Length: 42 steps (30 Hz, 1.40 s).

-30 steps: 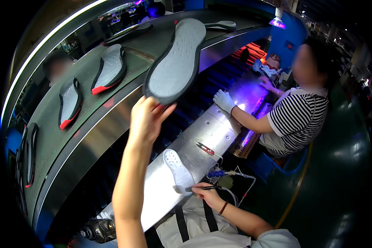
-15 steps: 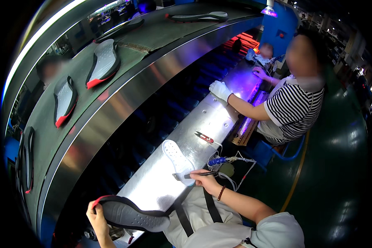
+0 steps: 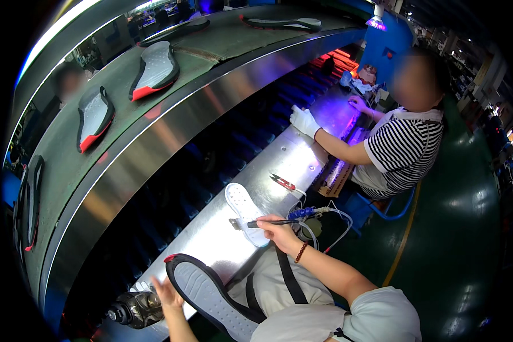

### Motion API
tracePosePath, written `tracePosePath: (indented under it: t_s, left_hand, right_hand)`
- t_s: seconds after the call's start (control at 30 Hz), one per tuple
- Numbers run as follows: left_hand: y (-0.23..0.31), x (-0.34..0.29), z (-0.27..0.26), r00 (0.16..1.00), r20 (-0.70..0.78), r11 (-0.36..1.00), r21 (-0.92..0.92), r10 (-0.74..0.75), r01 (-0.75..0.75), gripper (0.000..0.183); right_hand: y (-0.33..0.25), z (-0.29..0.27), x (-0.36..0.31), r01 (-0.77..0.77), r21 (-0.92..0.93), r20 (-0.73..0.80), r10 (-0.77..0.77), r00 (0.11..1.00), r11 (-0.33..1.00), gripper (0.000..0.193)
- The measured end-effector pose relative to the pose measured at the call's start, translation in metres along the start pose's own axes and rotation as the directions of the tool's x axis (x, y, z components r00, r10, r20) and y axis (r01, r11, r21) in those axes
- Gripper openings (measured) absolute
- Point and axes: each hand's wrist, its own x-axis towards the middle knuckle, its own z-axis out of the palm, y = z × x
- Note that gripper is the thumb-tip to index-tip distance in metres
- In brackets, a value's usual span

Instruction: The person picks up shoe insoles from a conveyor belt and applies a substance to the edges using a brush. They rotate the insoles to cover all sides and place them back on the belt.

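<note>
A grey shoe sole (image 3: 211, 290) with a black rim and a red end leans at a tilt over the table's near edge, its lower part against my lap. Beside its left rim is my left hand (image 3: 170, 296), fingers apart and slightly blurred, with no visible grip on it. My right hand (image 3: 276, 229) grips a black-handled tool (image 3: 256, 224) with a flat metal tip. That tip lies over a white shoe sole (image 3: 242, 200) resting on the metal table (image 3: 199, 245).
Red-handled thread snips (image 3: 283, 182) and a blue coiled hose (image 3: 301, 213) lie to the right. A dark bottle (image 3: 137, 310) stands near my left hand. Several soles, one a grey and red sole (image 3: 154, 65), sit on the green conveyor (image 3: 119, 62). A striped-shirt co-worker (image 3: 404, 142) sits to the right.
The black-rimmed sole has swung right and toward my lap, and my left hand has come off its red end. My right hand has shifted slightly up and left with the tool.
</note>
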Motion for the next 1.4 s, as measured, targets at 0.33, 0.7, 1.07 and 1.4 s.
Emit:
tracePosePath:
  t_s: [0.33,0.7,1.07,1.4]
  left_hand:
    - [-0.108,-0.028,0.078,0.714,-0.677,0.978,0.043,0.179,-0.206,0.082]
    - [-0.095,-0.034,0.087,0.905,-0.361,0.864,-0.503,-0.224,0.013,0.091]
    - [-0.071,0.058,0.098,0.931,-0.365,0.974,-0.216,-0.016,-0.068,0.085]
    - [-0.083,0.056,0.140,0.998,-0.053,0.958,-0.288,-0.025,0.009,0.088]
  right_hand:
    - [0.008,-0.008,0.002,0.049,-0.074,0.014,-0.048,0.999,0.996,0.020]
    - [0.008,-0.017,0.012,0.059,-0.073,0.116,-0.050,0.992,0.996,0.020]
    - [-0.056,0.037,-0.004,0.095,0.018,0.391,-0.094,0.916,0.995,0.019]
    - [-0.061,0.076,0.025,0.195,-0.186,0.308,-0.132,0.942,0.963,0.015]
